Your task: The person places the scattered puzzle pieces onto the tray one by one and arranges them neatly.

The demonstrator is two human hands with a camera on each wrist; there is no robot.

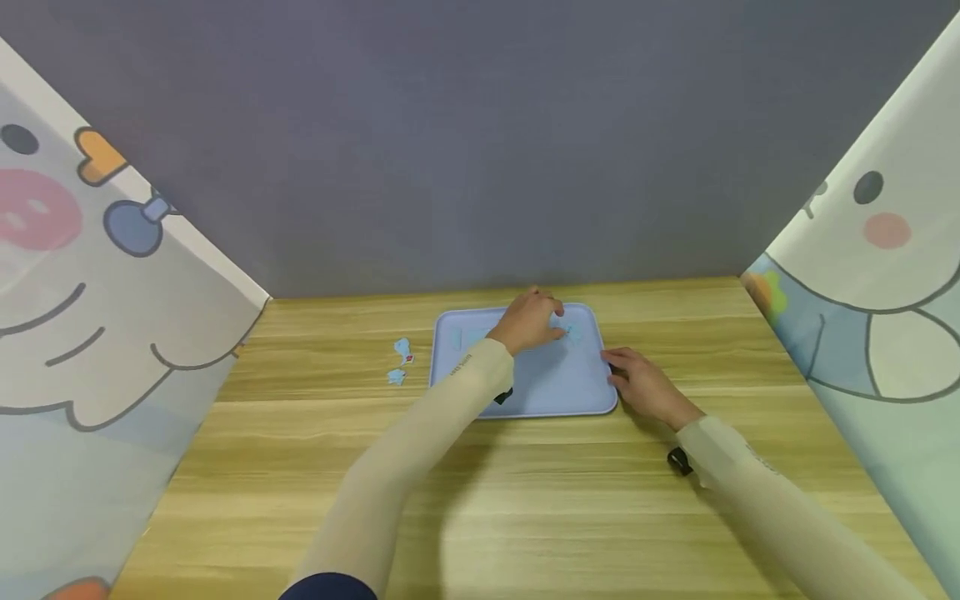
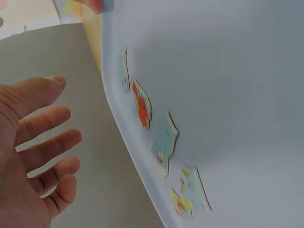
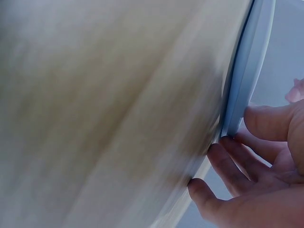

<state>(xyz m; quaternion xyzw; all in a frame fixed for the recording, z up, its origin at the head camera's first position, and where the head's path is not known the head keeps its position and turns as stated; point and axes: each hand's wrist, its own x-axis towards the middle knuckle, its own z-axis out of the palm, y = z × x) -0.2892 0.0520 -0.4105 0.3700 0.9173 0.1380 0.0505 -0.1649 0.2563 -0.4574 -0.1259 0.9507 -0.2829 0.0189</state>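
A pale blue tray point(image 1: 562, 383) lies on the table with several thin, light-blue printed puzzle pieces point(image 2: 165, 140) along its far side. One puzzle piece point(image 2: 142, 105) among them carries a red print. Over the tray's far part hovers my left hand point(image 1: 528, 321), fingers loosely bent and holding nothing; the left wrist view shows it apart from the rim. My right hand point(image 1: 641, 383) holds the tray's right edge, its thumb point(image 3: 266, 121) at the rim and other fingers lower, against the outer side. My left forearm hides some of the tray.
Left of the tray, a puzzle piece point(image 1: 402, 348) with a small red spot and another puzzle piece point(image 1: 397, 377) lie on the wooden table point(image 1: 570, 508). A grey wall point(image 1: 495, 150) stands behind; cartoon-printed panels point(image 1: 885, 317) flank both sides.
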